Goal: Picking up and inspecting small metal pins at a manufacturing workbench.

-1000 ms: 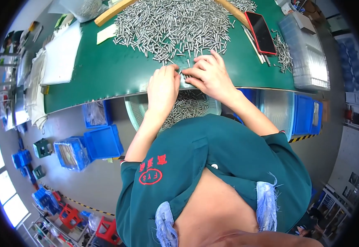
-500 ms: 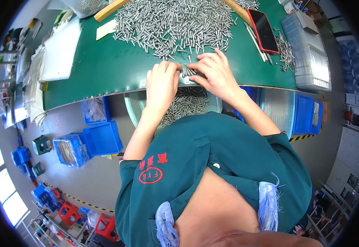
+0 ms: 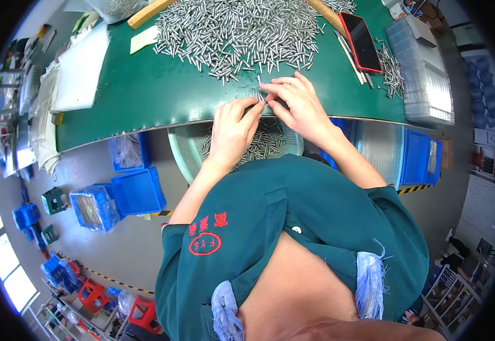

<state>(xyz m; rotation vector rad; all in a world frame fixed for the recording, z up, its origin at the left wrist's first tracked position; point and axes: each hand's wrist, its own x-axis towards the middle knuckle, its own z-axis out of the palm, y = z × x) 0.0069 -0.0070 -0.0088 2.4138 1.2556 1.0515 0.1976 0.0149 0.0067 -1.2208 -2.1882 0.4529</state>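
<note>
A large heap of small metal pins lies on the green table mat. My left hand and my right hand meet at the mat's near edge, fingertips together, pinching a small bunch of metal pins. Just below the hands, under the table edge, a pale round basket holds more pins.
A red phone and some loose pins lie to the right, next to a clear plastic tray. White sheets lie at the mat's left end. Blue bins stand on the floor at left and under the table at right.
Both hands have shifted slightly up and forward over the mat's edge, staying together on the small bunch of pins.
</note>
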